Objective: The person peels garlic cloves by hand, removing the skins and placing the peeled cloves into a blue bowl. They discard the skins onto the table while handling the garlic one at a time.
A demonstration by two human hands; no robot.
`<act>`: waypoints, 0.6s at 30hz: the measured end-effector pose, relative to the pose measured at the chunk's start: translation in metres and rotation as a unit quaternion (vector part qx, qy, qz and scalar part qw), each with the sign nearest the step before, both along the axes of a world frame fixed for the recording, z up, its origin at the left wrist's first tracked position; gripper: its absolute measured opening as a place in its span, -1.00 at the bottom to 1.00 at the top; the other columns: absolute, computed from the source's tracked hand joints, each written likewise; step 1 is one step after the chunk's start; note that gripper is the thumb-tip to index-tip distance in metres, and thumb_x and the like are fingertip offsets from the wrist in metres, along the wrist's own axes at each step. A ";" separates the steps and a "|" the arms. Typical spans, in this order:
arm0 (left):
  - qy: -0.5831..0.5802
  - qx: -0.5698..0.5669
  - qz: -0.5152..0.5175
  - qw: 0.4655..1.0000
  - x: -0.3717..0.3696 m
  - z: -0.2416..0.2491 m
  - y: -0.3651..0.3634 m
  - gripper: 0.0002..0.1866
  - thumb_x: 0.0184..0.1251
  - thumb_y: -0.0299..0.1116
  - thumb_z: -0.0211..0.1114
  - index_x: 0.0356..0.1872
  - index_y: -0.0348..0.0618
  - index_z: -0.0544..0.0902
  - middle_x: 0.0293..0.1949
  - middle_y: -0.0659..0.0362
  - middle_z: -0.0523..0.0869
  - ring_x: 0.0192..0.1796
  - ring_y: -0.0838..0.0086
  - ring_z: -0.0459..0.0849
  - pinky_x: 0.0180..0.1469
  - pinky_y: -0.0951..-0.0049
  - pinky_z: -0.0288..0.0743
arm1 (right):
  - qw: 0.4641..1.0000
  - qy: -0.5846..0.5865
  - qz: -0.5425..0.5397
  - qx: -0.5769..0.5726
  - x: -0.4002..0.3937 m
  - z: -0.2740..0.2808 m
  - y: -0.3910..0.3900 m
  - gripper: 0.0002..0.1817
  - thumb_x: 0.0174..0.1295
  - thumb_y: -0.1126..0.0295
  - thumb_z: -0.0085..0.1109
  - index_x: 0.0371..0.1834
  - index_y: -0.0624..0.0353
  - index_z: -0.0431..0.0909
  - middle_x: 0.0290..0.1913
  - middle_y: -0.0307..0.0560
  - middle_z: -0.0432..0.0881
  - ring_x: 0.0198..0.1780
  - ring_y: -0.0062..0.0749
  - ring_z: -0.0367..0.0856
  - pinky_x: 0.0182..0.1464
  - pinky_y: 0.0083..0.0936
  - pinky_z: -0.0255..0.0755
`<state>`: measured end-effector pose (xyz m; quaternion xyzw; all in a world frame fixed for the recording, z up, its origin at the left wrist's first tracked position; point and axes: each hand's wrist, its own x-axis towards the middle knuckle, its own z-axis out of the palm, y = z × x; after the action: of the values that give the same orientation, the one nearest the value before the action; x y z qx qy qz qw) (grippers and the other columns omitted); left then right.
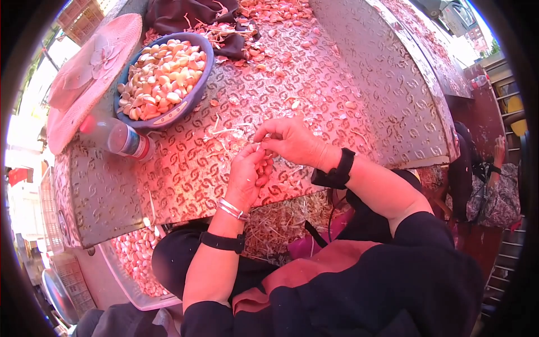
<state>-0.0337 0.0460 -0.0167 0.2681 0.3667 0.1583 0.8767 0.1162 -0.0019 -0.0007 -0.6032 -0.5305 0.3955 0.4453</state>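
Observation:
My hands meet over the metal work surface (191,180). My left hand (245,177) is curled around what look like a few garlic cloves (263,170), partly hidden by its fingers. Against its fingertips, my right hand (295,143) is closed in a pinch. A small whitish bit of garlic (259,147) shows between the two hands, mostly covered by fingers. Behind them to the left stands a blue bowl (203,92) heaped with garlic cloves (165,76).
A plastic bottle (130,140) lies beside the bowl, near a wide-brimmed hat (92,73). Loose cloves and skins (275,53) spread over the back beside dark cloth (179,16). Below the left edge sits a crate (115,264) of cloves. A raised metal side (387,73) bounds the right.

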 end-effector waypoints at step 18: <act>0.000 0.039 0.032 0.999 -0.002 -0.002 -0.020 -0.87 0.39 -0.37 0.01 -0.36 -0.09 0.48 -0.64 0.33 0.44 -0.71 0.71 0.28 -0.73 0.73 0.03 | 0.936 -0.324 0.117 0.077 -0.017 0.034 -0.037 -0.85 0.01 0.42 0.14 -0.34 0.15 0.46 -0.45 0.02 0.55 -0.36 -0.01 0.58 -0.36 -0.19 0.46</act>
<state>-0.0360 0.0256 -0.0189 0.2899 0.3689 0.2003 0.8601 0.0987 -0.0391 0.0332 -0.5955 -0.7420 0.1861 0.2453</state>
